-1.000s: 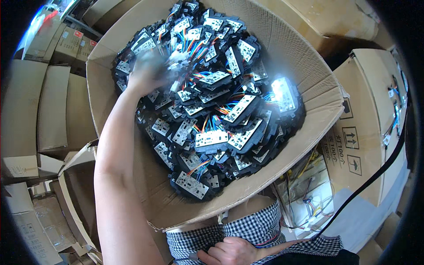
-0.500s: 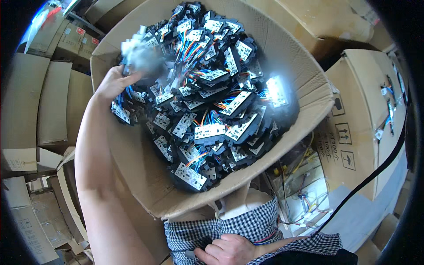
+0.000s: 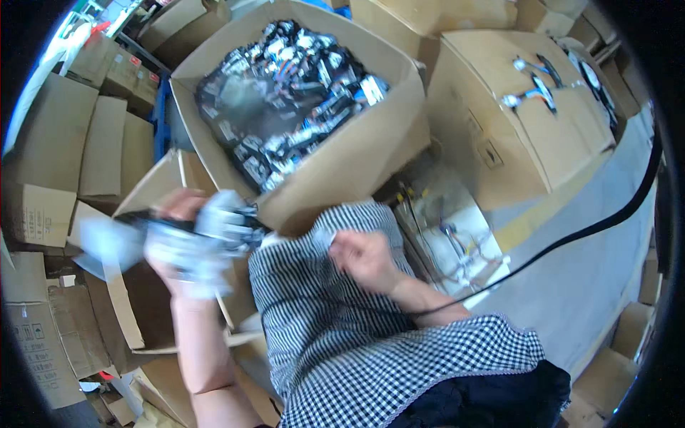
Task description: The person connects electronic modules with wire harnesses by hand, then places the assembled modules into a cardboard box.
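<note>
My left hand (image 3: 175, 250) is closed round a blurred bundle (image 3: 225, 225) of black parts and whitish, translucent pieces. It is above an opened carton (image 3: 153, 314), left of my lap, and motion smears the bundle's details. My right hand (image 3: 364, 260) is above my checked apron (image 3: 321, 314), fingers pinched; a small whitish patch shows at the fingertips, too blurred to name. Ahead stands a big cardboard box (image 3: 357, 164) holding a heap of black plastic parts with white circuit boards (image 3: 303, 82) and coloured wires.
At the right, a closed carton (image 3: 492, 100) carries a few wired parts (image 3: 535, 93) on top. Loose wires (image 3: 449, 242) lie on a pale surface beside my lap. A black cable (image 3: 571, 253) crosses the right side. Stacked cartons (image 3: 50, 143) line the left.
My left hand has come out of the big box with the bundle, back toward me. My right hand has lifted from my lap. The view has shifted, so the box appears farther away.
</note>
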